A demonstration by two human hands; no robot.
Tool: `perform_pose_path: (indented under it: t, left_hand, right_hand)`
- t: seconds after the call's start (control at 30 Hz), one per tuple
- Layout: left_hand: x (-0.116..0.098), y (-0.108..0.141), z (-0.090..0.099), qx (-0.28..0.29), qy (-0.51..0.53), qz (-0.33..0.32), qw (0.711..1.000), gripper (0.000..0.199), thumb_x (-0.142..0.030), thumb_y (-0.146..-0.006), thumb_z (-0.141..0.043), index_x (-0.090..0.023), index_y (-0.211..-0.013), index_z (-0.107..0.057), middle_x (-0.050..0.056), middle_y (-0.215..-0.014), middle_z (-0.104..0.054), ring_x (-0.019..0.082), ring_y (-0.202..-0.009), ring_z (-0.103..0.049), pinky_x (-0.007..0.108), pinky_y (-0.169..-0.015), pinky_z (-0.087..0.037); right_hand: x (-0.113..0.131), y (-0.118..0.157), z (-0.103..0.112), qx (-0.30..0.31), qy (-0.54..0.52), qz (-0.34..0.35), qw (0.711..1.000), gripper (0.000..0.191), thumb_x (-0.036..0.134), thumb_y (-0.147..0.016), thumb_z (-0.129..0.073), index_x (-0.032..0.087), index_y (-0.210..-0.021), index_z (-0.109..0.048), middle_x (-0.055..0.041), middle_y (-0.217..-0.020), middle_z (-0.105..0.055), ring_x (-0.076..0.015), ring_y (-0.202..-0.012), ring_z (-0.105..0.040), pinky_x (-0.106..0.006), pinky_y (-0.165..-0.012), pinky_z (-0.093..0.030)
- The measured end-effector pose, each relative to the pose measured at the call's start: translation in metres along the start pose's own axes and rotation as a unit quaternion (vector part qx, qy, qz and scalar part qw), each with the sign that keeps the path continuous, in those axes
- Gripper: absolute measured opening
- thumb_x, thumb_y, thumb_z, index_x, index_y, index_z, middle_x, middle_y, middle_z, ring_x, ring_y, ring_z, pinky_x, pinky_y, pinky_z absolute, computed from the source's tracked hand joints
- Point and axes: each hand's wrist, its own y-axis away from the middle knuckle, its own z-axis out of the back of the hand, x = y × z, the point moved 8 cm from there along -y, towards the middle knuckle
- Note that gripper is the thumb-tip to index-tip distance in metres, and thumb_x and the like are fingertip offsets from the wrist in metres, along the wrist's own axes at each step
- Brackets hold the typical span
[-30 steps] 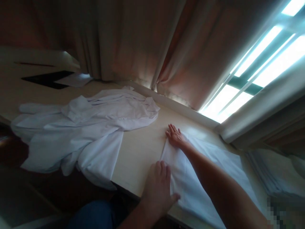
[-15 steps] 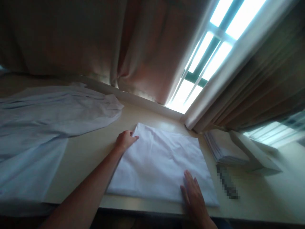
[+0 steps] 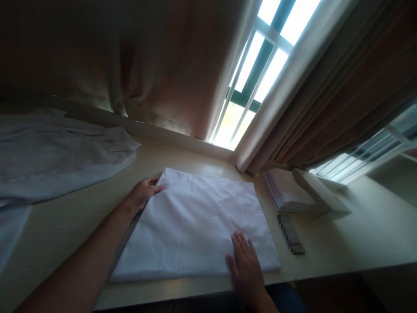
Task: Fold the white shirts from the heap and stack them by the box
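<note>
A folded white cloth (image 3: 195, 221) lies on the pale table, its surface slightly wrinkled. At its far left edge, close to the corner, my left hand (image 3: 145, 191) pinches the fabric, thumb on top and fingers partly hidden beneath the side. My right hand (image 3: 246, 263) rests flat on the cloth near its front right part, fingers stretched out and holding nothing.
Left of the cloth a larger white garment (image 3: 65, 156) is spread over the table (image 3: 81, 217). To the right are a stack of folded white cloths (image 3: 288, 191), a white box (image 3: 321, 193) and a pixelated dark object (image 3: 291, 234). Curtains (image 3: 182, 78) and a window stand behind.
My view has turned right, so the table and everything on it appear farther left. Both hands keep much the same places on the cloth.
</note>
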Motion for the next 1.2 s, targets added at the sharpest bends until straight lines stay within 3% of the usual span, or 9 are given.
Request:
perform_pose_path:
  t: [0.1, 0.23, 0.37, 0.5, 0.67, 0.77, 0.87, 1.0, 1.2]
  left_hand:
    - [0.003, -0.008, -0.004, 0.037, -0.016, -0.006, 0.999, 0.048, -0.023, -0.063, -0.070, -0.011, -0.108, -0.058, 0.009, -0.093, -0.069, 0.019, -0.076, -0.066, 0.031, -0.069, -0.054]
    - [-0.030, 0.005, 0.009, -0.078, -0.216, -0.176, 0.957, 0.055, -0.022, -0.072, -0.062, -0.011, -0.124, -0.047, 0.017, -0.123, -0.058, 0.026, -0.108, -0.061, 0.039, -0.091, -0.049]
    - [-0.068, 0.083, -0.022, -0.107, -0.378, -0.403, 0.827, 0.048, -0.028, -0.084, -0.052, -0.012, -0.129, -0.045, 0.018, -0.136, -0.048, 0.029, -0.130, -0.043, 0.044, -0.106, -0.037]
    - [-0.048, 0.177, -0.078, -0.020, -0.466, -0.504, 0.727, 0.044, -0.039, -0.086, -0.053, -0.015, -0.123, -0.053, 0.016, -0.138, -0.048, 0.034, -0.133, -0.038, 0.052, -0.108, -0.033]
    - [-0.008, 0.264, -0.123, 0.023, -0.504, -0.558, 0.659, 0.056, -0.050, -0.083, -0.056, -0.018, -0.129, -0.051, 0.013, -0.144, -0.045, 0.032, -0.138, -0.032, 0.050, -0.110, -0.031]
    - [0.003, 0.297, -0.140, 0.043, -0.518, -0.588, 0.620, 0.063, -0.050, -0.083, -0.057, -0.018, -0.136, -0.046, 0.011, -0.147, -0.041, 0.030, -0.139, -0.031, 0.046, -0.112, -0.028]
    - [0.011, 0.315, -0.152, 0.073, -0.532, -0.624, 0.568, 0.068, -0.050, -0.082, -0.057, -0.020, -0.141, -0.041, 0.009, -0.149, -0.039, 0.029, -0.139, -0.031, 0.045, -0.113, -0.025]
    - [0.020, 0.318, -0.158, 0.090, -0.552, -0.645, 0.520, 0.070, -0.052, -0.081, -0.056, -0.018, -0.141, -0.041, 0.011, -0.147, -0.042, 0.030, -0.138, -0.033, 0.045, -0.114, -0.022]
    - [0.024, 0.314, -0.161, 0.111, -0.555, -0.647, 0.510, 0.074, -0.054, -0.080, -0.057, -0.013, -0.140, -0.041, 0.013, -0.145, -0.044, 0.030, -0.138, -0.033, 0.046, -0.115, -0.021]
  right_hand:
    - [0.000, 0.000, 0.000, -0.005, 0.002, 0.000, 1.000, 0.057, 0.039, -0.096, -0.042, 0.021, -0.149, -0.029, -0.0076, -0.151, -0.031, -0.0283, -0.140, -0.028, -0.054, -0.113, -0.027]
    - [0.001, -0.002, 0.005, -0.015, -0.003, -0.003, 1.000, 0.055, 0.038, -0.096, -0.043, 0.021, -0.147, -0.032, -0.0073, -0.151, -0.032, -0.0270, -0.140, -0.028, -0.051, -0.114, -0.025]
    - [0.003, 0.000, 0.009, -0.033, -0.027, -0.002, 0.999, 0.054, 0.038, -0.095, -0.045, 0.021, -0.146, -0.035, -0.0075, -0.149, -0.037, -0.0269, -0.139, -0.031, -0.051, -0.113, -0.027]
    - [-0.012, 0.005, 0.026, -0.107, -0.077, 0.001, 0.991, 0.047, 0.031, -0.095, -0.046, 0.021, -0.140, -0.043, -0.0082, -0.144, -0.045, -0.0242, -0.136, -0.037, -0.047, -0.111, -0.031]
    - [-0.113, -0.004, 0.070, -0.237, -0.170, -0.182, 0.939, 0.044, 0.030, -0.090, -0.052, 0.012, -0.129, -0.053, -0.0156, -0.130, -0.056, -0.0258, -0.124, -0.049, -0.043, -0.107, -0.036]
    - [-0.192, -0.022, 0.062, -0.171, -0.278, -0.368, 0.871, 0.054, 0.033, -0.079, -0.065, 0.005, -0.124, -0.056, -0.0200, -0.120, -0.061, -0.0289, -0.112, -0.057, -0.039, -0.097, -0.043]
    - [-0.229, -0.051, 0.047, -0.129, -0.353, -0.388, 0.841, 0.053, 0.035, -0.072, -0.071, 0.003, -0.114, -0.062, -0.0178, -0.106, -0.067, -0.0276, -0.097, -0.064, -0.034, -0.085, -0.049]
    - [-0.239, -0.075, 0.021, -0.097, -0.437, -0.374, 0.812, 0.054, 0.034, -0.060, -0.080, 0.008, -0.106, -0.066, -0.0114, -0.099, -0.070, -0.0254, -0.092, -0.066, -0.030, -0.078, -0.050]
    - [-0.228, -0.087, -0.001, -0.049, -0.547, -0.364, 0.752, 0.039, 0.038, -0.070, -0.072, 0.008, -0.094, -0.069, -0.0105, -0.084, -0.073, -0.0220, -0.071, -0.068, -0.027, -0.060, -0.051]
